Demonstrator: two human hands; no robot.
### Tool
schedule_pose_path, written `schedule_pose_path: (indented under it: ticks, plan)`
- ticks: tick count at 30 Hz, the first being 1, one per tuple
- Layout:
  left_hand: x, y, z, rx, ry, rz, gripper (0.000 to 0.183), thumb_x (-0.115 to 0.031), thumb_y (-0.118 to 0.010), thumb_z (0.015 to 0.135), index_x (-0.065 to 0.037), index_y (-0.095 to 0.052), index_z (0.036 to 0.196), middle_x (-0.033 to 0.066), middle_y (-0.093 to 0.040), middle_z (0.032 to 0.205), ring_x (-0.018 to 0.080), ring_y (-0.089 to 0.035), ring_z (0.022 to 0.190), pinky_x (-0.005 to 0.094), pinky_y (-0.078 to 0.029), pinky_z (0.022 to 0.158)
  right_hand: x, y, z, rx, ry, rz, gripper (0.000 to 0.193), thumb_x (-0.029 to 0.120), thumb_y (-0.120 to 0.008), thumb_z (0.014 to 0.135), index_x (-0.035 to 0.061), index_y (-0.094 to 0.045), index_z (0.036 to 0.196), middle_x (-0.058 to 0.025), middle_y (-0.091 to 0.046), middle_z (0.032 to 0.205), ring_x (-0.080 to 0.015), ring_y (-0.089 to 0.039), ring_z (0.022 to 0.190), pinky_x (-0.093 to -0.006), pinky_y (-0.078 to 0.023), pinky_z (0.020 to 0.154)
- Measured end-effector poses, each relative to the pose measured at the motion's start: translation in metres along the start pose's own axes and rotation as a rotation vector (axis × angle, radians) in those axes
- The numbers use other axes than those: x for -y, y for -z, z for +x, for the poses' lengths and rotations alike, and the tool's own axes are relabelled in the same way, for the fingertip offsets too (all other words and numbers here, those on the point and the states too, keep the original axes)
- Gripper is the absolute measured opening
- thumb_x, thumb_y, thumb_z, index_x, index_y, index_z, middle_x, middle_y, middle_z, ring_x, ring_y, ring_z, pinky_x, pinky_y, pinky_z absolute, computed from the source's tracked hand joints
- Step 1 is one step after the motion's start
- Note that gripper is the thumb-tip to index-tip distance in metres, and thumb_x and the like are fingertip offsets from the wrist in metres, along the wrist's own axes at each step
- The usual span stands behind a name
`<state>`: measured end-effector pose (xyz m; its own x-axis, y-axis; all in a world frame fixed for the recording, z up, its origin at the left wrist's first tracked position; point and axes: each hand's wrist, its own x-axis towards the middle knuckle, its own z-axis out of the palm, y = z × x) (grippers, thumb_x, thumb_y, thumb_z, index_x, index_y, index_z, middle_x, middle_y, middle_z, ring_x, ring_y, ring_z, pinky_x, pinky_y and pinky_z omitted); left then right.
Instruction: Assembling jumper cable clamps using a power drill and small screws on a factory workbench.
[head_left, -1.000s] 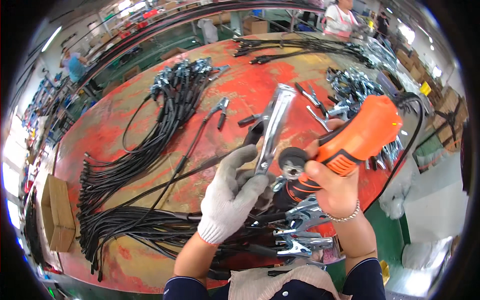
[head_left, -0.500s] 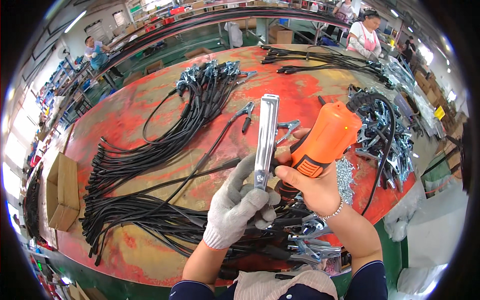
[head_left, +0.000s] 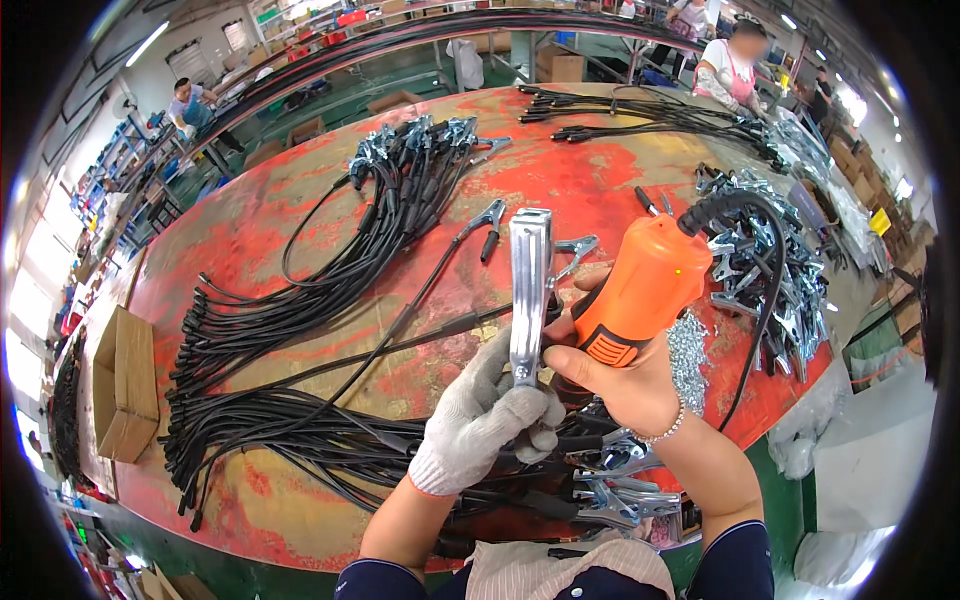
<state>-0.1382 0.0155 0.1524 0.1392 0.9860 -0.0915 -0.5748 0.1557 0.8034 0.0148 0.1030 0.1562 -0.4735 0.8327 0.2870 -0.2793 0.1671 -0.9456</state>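
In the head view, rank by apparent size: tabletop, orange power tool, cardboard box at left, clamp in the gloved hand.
1. Tabletop
2. Orange power tool
3. Cardboard box and clamp: too alike to rank; the clamp is nearer the camera.

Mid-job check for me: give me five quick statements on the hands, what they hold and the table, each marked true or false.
1. The left hand wears a glove. True.
2. The right hand grips a blue power tool. False: the power tool is orange.
3. The left hand holds a cardboard box. False: it holds a silver metal piece.
4. Small silver parts lie heaped on the table, to the right of the left hand. True.
5. The right hand wears a glove too. False: it is bare.
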Motion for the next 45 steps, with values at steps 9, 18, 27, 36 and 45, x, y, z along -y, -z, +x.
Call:
schedule_pose_path:
  ticks: [9, 18, 27, 36, 45]
  plan:
    - [0.01, 0.01, 0.021, 0.049, -0.023, -0.168, 0.065, -0.004, -0.058, 0.085, -0.001, -0.023, 0.14, 0.0176, -0.046, 0.127, 0.0253, -0.06, 0.102, 0.0373, -0.057, 0.077, 0.021, 0.016, -0.011, -0.251, 0.319, -0.103, 0.06, -0.001, -0.071, 0.076, 0.0064, -0.04, 0.126, -0.0059, -0.057, 0.102, -0.0111, -0.057, 0.076, -0.0266, -0.049, 0.069]
    - [0.027, 0.008, 0.05, -0.061, -0.047, -0.008, 0.052, -0.002, -0.053, 0.087, 0.005, -0.031, 0.133, 0.0117, -0.053, 0.107, 0.0153, -0.06, 0.084, 0.0254, -0.053, 0.067, 0.067, 0.004, -0.03, -0.219, 0.65, 0.621, 0.048, 0.06, -0.023, 0.094, 0.0245, -0.051, 0.107, -0.0088, -0.051, 0.069, -0.0254, -0.046, 0.065, -0.0373, -0.039, 0.064]
    - [0.033, 0.005, 0.052, -0.181, -0.172, 0.051, 0.053, 0.0, -0.052, 0.086, 0.005, -0.028, 0.134, 0.0099, -0.052, 0.102, 0.0125, -0.059, 0.08, 0.0229, -0.051, 0.062, 0.055, -0.013, -0.03, -0.285, 0.664, 0.455, 0.034, 0.049, -0.031, 0.09, 0.0286, -0.048, 0.111, -0.006, -0.05, 0.08, -0.0221, -0.046, 0.071, -0.0369, -0.04, 0.068]
    - [0.032, -0.004, 0.055, -0.332, -0.318, 0.102, 0.054, 0.003, -0.048, 0.087, 0.004, -0.025, 0.136, 0.0096, -0.05, 0.103, 0.0107, -0.058, 0.078, 0.0214, -0.052, 0.058, 0.046, -0.018, -0.03, -0.275, 0.758, 0.128, 0.035, 0.032, -0.044, 0.085, 0.0331, -0.043, 0.12, -0.0032, -0.048, 0.096, -0.0163, -0.047, 0.076, -0.034, -0.04, 0.071]
    - [0.024, -0.008, 0.056, -0.285, -0.184, 0.174, 0.049, 0.0, -0.047, 0.088, 0.001, -0.032, 0.135, 0.0086, -0.052, 0.1, 0.0097, -0.056, 0.075, 0.0214, -0.051, 0.058, 0.045, -0.01, -0.025, -0.225, 0.803, -0.035, 0.057, 0.015, -0.057, 0.08, 0.0376, -0.037, 0.129, -0.0005, -0.045, 0.111, -0.0106, -0.047, 0.082, -0.031, -0.04, 0.074]
